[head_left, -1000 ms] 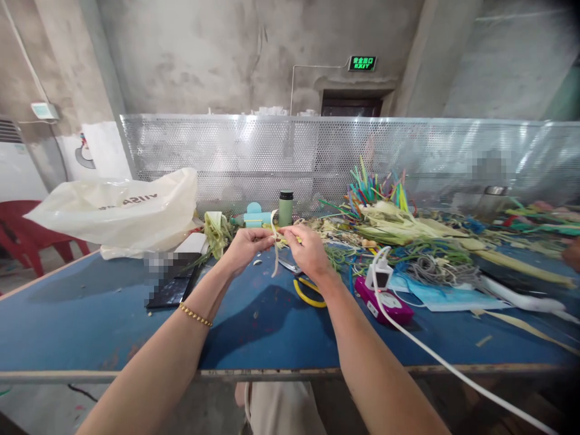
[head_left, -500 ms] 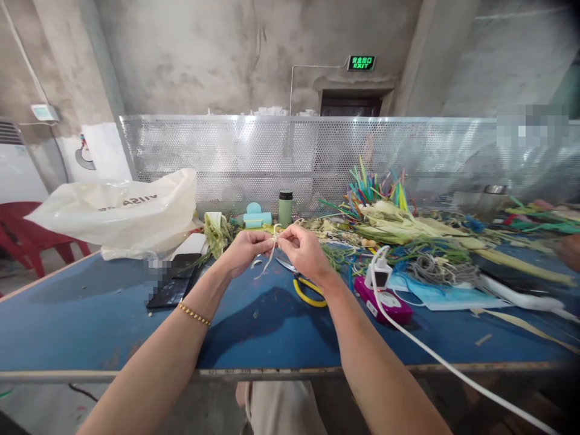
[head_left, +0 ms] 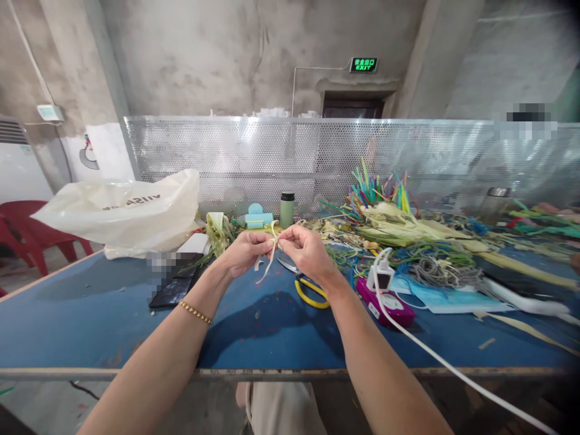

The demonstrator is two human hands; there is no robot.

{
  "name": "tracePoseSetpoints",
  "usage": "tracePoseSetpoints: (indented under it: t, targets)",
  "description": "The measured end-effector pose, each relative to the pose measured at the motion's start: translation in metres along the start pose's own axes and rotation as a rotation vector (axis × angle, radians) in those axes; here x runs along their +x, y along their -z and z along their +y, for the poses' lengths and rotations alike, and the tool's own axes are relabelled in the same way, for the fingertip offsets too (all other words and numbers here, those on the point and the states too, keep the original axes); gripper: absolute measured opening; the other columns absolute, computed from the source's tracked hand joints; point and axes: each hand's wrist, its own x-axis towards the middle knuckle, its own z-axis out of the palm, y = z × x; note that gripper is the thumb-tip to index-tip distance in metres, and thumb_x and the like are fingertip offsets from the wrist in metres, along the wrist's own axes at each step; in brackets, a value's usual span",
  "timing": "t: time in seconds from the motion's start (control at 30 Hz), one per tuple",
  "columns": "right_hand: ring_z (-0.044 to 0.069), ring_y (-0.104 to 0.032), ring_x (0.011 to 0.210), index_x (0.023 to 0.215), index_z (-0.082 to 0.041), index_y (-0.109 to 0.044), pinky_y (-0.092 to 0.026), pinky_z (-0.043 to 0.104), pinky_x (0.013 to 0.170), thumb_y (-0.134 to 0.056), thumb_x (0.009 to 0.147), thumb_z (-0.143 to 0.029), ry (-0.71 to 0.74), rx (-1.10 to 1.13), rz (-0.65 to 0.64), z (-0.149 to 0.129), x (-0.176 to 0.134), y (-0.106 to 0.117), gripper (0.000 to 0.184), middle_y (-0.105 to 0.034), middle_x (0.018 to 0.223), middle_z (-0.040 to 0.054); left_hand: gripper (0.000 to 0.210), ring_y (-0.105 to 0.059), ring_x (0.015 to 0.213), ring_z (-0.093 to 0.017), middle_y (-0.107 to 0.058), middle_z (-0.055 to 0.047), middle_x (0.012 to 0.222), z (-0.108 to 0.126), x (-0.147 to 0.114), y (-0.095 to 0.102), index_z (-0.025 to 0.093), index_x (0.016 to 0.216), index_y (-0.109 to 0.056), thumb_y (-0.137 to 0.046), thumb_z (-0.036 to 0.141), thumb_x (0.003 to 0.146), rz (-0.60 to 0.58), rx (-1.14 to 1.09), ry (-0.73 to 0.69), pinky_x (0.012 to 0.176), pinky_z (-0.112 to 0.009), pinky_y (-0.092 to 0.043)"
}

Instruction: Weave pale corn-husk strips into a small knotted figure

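Note:
Both hands meet above the middle of the table, fingertips pinched on a thin pale strip (head_left: pixel 271 261) that looks like dried corn husk. My left hand (head_left: pixel 244 252) grips it from the left; my right hand (head_left: pixel 307 251) pinches it from the right. One end curls up between the fingers and a longer tail hangs below. Whether the strip is knotted there is too small to tell. Just under my right hand lie scissors (head_left: pixel 312 294) with yellow handles, blades pointing up and left. A bundle of green-yellow husk (head_left: pixel 218 232) lies beyond my left wrist.
On the blue table (head_left: pixel 254 344), a white plastic bag (head_left: pixel 131 211) and a dark phone-like device (head_left: pixel 176 284) lie left. A green bottle (head_left: pixel 287 209) stands behind my hands. Right are husks (head_left: pixel 394 223), a purple power strip (head_left: pixel 385 305), a white cable (head_left: pixel 435 356) and a blue mask (head_left: pixel 453 299).
The view has shifted slightly. Both hands stay pinched on the strip at nearly the same place; its upper end now shows more clearly and its tail hangs slightly lower.

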Motion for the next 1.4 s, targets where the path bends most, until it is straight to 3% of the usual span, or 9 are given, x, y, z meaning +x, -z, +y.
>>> tracePoseSetpoints:
  t: [0.2, 0.37, 0.57, 0.73, 0.9, 1.2, 1.4]
  targets:
    - [0.014, -0.062, 0.062, 0.081, -0.017, -0.062, -0.047, 0.024, 0.056, -0.057, 0.080, -0.022, 0.017, -0.056, 0.007, 0.003, 0.000, 0.000, 0.007, -0.067, 0.070, 0.0024, 0.030, -0.049, 0.053, -0.009, -0.058, -0.003, 0.060, 0.002, -0.002, -0.001, 0.010, 0.065, -0.066, -0.082, 0.035, 0.066, -0.021, -0.030, 0.023, 0.052, -0.022, -0.037]
    - [0.017, -0.066, 0.075, 0.083, -0.018, -0.061, -0.051, 0.028, 0.069, -0.055, 0.083, -0.021, 0.086, -0.191, 0.042, 0.012, 0.002, 0.000, 0.007, -0.069, 0.079, 0.0046, 0.028, -0.055, 0.064, -0.011, -0.063, -0.005, 0.067, 0.005, -0.002, 0.003, 0.010, 0.070, -0.068, -0.077, 0.036, 0.073, -0.059, 0.054, -0.008, 0.063, -0.024, -0.041]
    - [0.018, -0.064, 0.079, 0.080, -0.019, -0.061, -0.049, 0.029, 0.072, -0.058, 0.083, -0.022, 0.148, -0.324, 0.049, 0.016, 0.003, -0.004, 0.005, -0.069, 0.081, 0.0054, 0.028, -0.049, 0.058, -0.009, -0.058, 0.000, 0.060, 0.005, 0.000, 0.000, 0.011, 0.064, -0.065, -0.080, 0.035, 0.068, 0.058, 0.215, -0.075, 0.058, -0.024, -0.036]
    - [0.017, -0.064, 0.075, 0.087, -0.020, -0.058, -0.049, 0.028, 0.070, -0.053, 0.085, -0.020, 0.130, -0.274, 0.048, 0.015, 0.002, -0.005, 0.005, -0.067, 0.081, 0.0039, 0.027, -0.051, 0.061, -0.011, -0.061, -0.003, 0.062, 0.002, 0.001, -0.002, 0.011, 0.064, -0.068, -0.078, 0.035, 0.070, 0.038, 0.237, -0.074, 0.061, -0.026, -0.038]
    - [0.017, -0.064, 0.072, 0.102, -0.020, -0.053, -0.049, 0.029, 0.070, -0.050, 0.083, -0.015, 0.120, -0.259, 0.060, 0.016, 0.001, -0.005, 0.020, -0.065, 0.078, 0.0023, 0.024, -0.056, 0.065, -0.013, -0.064, -0.005, 0.066, 0.002, 0.000, -0.004, 0.010, 0.067, -0.070, -0.078, 0.032, 0.070, -0.027, 0.149, -0.053, 0.069, -0.029, -0.042]
    - [0.015, -0.062, 0.070, 0.103, -0.020, -0.051, -0.049, 0.028, 0.068, -0.049, 0.085, -0.017, 0.085, -0.147, 0.026, 0.012, 0.000, -0.004, 0.018, -0.063, 0.078, 0.0009, 0.021, -0.057, 0.064, -0.013, -0.067, -0.008, 0.069, 0.004, -0.001, -0.005, 0.008, 0.069, -0.071, -0.080, 0.027, 0.065, -0.015, 0.049, -0.025, 0.068, -0.029, -0.044]
    - [0.016, -0.064, 0.071, 0.099, -0.019, -0.054, -0.050, 0.028, 0.067, -0.050, 0.085, -0.018, 0.043, -0.115, 0.017, 0.015, 0.000, -0.005, 0.015, -0.064, 0.080, 0.0031, 0.023, -0.060, 0.069, -0.015, -0.067, -0.009, 0.070, 0.006, -0.002, -0.001, 0.008, 0.071, -0.072, -0.077, 0.031, 0.071, -0.080, 0.093, 0.003, 0.073, -0.030, -0.045]
